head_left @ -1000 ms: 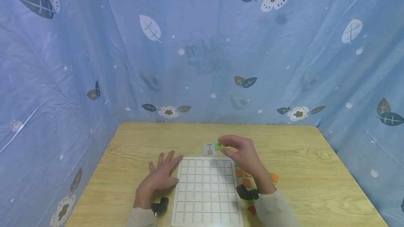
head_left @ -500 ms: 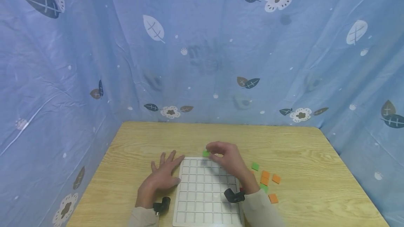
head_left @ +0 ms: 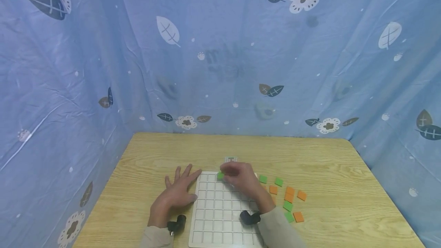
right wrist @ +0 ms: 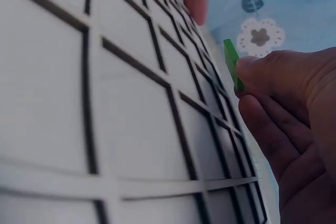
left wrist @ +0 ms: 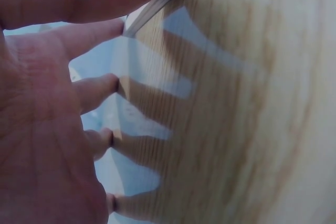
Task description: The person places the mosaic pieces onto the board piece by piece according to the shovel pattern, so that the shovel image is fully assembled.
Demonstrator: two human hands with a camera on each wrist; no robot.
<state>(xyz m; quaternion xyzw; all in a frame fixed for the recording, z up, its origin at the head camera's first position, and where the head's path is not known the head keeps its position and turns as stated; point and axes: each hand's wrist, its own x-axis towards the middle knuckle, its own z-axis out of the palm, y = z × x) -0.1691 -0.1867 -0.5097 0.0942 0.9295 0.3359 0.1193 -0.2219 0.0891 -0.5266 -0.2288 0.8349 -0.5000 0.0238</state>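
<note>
A white grid board (head_left: 218,215) with square cells lies on the table in front of the person. The right hand (head_left: 241,177) pinches a green square tile (head_left: 220,175) between thumb and fingers, close over the top row of cells. In the right wrist view the tile (right wrist: 233,65) is tilted on edge, gripped at one side near the board's far edge. The left hand (head_left: 178,191) lies with spread fingers at the board's upper left corner, thumb and index finger against the frame. The left wrist view shows this hand (left wrist: 52,119) with its other fingertips on the wood.
To the right of the board lie loose orange tiles (head_left: 301,195) and green tiles (head_left: 278,181), several of each. A small printed card (head_left: 231,159) sits behind the board, partly hidden by the right hand. A patterned blue curtain (head_left: 220,68) encloses the wooden table (head_left: 165,146).
My right hand has moved left and nearer with the green tile, from beside the card to the board's top row. The loose tiles at right are more exposed. My left hand stays put.
</note>
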